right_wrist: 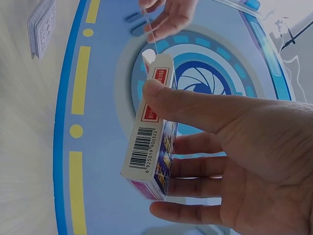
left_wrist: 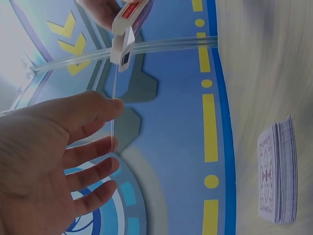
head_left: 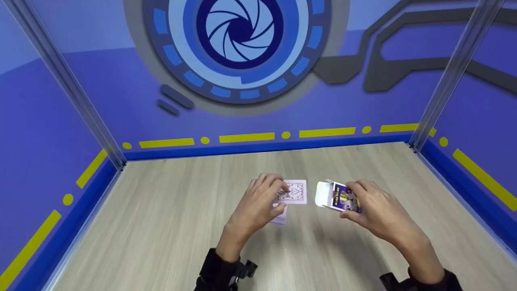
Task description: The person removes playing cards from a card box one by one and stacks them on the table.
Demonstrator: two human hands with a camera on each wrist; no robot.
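Observation:
In the head view my left hand (head_left: pixel 258 202) pinches a playing card (head_left: pixel 297 191) with a pink-and-white patterned back. Edge-on, that card shows as a thin line between thumb and fingers in the left wrist view. Below it a stack of playing cards (left_wrist: pixel 277 171) stands on the table, partly hidden by the left hand in the head view. My right hand (head_left: pixel 379 206) grips a purple card box (head_left: pixel 346 198) between thumb and fingers. The box's white end flap (head_left: pixel 322 194) hangs open toward the left hand. A small gap separates card and flap in the head view.
A light wood-grain table (head_left: pixel 169 226) lies under both hands. Blue panels (head_left: pixel 242 121) with yellow markings enclose it at the back and sides, joined by metal corner posts (head_left: pixel 68 85).

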